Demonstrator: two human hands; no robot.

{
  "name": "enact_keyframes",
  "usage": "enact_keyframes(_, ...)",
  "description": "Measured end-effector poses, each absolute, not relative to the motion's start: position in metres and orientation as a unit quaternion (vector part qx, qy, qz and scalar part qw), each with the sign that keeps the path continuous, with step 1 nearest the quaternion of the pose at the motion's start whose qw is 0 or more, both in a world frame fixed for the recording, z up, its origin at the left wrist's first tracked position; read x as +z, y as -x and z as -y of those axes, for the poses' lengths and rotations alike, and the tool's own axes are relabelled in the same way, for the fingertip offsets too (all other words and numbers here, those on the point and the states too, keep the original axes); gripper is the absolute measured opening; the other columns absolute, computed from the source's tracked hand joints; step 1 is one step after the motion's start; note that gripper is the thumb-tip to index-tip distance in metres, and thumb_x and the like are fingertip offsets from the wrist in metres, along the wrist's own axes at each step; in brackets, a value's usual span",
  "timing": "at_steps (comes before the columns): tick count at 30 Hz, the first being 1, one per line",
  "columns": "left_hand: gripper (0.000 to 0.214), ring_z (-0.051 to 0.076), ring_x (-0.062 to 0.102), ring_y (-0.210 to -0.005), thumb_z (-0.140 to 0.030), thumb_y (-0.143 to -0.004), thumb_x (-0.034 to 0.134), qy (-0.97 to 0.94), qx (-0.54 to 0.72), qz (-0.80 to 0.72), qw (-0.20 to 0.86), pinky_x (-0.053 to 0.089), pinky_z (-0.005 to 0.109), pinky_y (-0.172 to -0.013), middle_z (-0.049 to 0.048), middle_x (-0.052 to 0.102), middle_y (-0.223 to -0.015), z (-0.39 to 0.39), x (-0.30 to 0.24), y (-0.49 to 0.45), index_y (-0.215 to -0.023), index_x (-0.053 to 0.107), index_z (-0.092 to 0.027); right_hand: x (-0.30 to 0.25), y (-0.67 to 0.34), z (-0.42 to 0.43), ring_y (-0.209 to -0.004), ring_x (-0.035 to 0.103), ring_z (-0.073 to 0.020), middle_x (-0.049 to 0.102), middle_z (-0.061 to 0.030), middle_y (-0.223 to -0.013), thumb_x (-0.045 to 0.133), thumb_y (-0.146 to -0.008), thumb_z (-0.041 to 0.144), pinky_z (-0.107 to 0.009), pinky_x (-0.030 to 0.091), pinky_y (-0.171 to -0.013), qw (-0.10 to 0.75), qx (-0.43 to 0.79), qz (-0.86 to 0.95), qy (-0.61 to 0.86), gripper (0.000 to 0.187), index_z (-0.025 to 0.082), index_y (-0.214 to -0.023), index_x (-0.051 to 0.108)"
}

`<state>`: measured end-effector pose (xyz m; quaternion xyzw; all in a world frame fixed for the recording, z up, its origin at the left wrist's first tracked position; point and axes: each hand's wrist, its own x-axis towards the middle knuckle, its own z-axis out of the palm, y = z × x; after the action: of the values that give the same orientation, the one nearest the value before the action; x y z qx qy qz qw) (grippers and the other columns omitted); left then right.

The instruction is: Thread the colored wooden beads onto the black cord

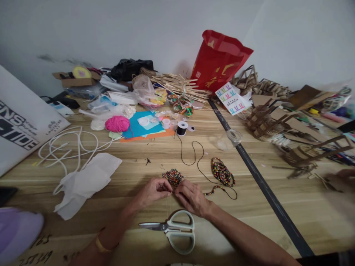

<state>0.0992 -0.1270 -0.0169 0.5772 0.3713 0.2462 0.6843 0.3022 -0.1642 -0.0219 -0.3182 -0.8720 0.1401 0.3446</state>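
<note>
**Two hands (155, 190) (192, 195) meet by a pile of little beads (173, 176)**

The little beads lie in a pile on the wooden table (133, 155), just past the fingertips, on the far side. They have lots of colors. The left hand comes in from the near left, and its thumb and pointer finger bend in close to each other. The right hand comes in from the near right, with its back up and its fingers curled toward the left hand. The tips of both hands almost touch. The spot between them is too small to see well, so I cannot tell if the fingers pinch a bead, a bit of string, or nothing.

A short row of beads (213, 190) lies just right of the right hand. A big heap of strung beads (222, 171) is a bit farther away. Black cord (194, 147) wiggles from a spool (182, 128) on the far side down to the right. Scissors (180, 225) with pale green handles lie near, below the hands, blades to the left.
</note>
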Motion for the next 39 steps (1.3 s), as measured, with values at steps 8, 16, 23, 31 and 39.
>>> enact_keyframes(8,0.017,0.013,0.055,-0.065,-0.023,-0.064,0.073,-0.568,0.241,-0.367,0.696,0.040,0.025,-0.064,-0.0001,0.062,-0.068,0.1266,-0.0151,-0.0997,-0.072,0.062,-0.013,-0.0229,-0.3021,0.1634,-0.075,0.054,-0.0175,0.060,-0.0076,-0.082,0.046,-0.093,0.015,-0.028,0.046,-0.065,0.343,0.146,0.874,0.312,0.008,0.016,-0.093,0.053)
enact_keyframes(16,0.016,0.013,0.054,-0.065,-0.022,-0.064,0.073,-0.567,0.242,-0.377,0.691,0.040,0.025,-0.064,-0.0004,0.062,-0.067,0.1278,-0.0158,-0.0999,-0.072,0.063,-0.013,-0.0230,-0.3017,0.1631,-0.074,0.054,-0.0169,0.060,-0.0072,-0.082,0.044,-0.094,0.016,-0.027,0.045,-0.064,0.331,0.157,0.875,0.315,0.009,0.017,-0.092,0.053)
enact_keyframes(23,0.017,0.012,0.053,-0.063,-0.023,-0.064,0.074,-0.563,0.242,-0.377,0.695,0.038,0.024,-0.063,-0.0012,0.061,-0.065,0.1284,-0.0170,-0.0998,-0.071,0.063,-0.013,-0.0228,-0.3013,0.1630,-0.075,0.055,-0.0174,0.060,-0.0072,-0.081,0.045,-0.094,0.016,-0.027,0.045,-0.064,0.337,0.157,0.874,0.312,0.008,0.017,-0.093,0.053)
enact_keyframes(31,0.017,0.013,0.054,-0.065,-0.023,-0.063,0.074,-0.556,0.244,-0.380,0.698,0.039,0.025,-0.064,-0.0007,0.061,-0.066,0.1284,-0.0137,-0.1002,-0.071,0.062,-0.013,-0.0254,-0.3024,0.1631,-0.074,0.053,-0.0171,0.060,-0.0072,-0.082,0.046,-0.093,0.015,-0.027,0.045,-0.064,0.331,0.146,0.878,0.314,0.007,0.017,-0.093,0.053)
enact_keyframes(39,0.018,0.013,0.053,-0.066,-0.025,-0.063,0.072,-0.566,0.238,-0.377,0.693,0.039,0.025,-0.065,-0.0002,0.061,-0.068,0.1281,-0.0154,-0.1014,-0.071,0.061,-0.013,-0.0235,-0.3013,0.1628,-0.074,0.053,-0.0166,0.059,-0.0065,-0.080,0.044,-0.094,0.016,-0.026,0.044,-0.064,0.333,0.146,0.877,0.314,0.008,0.017,-0.091,0.052)
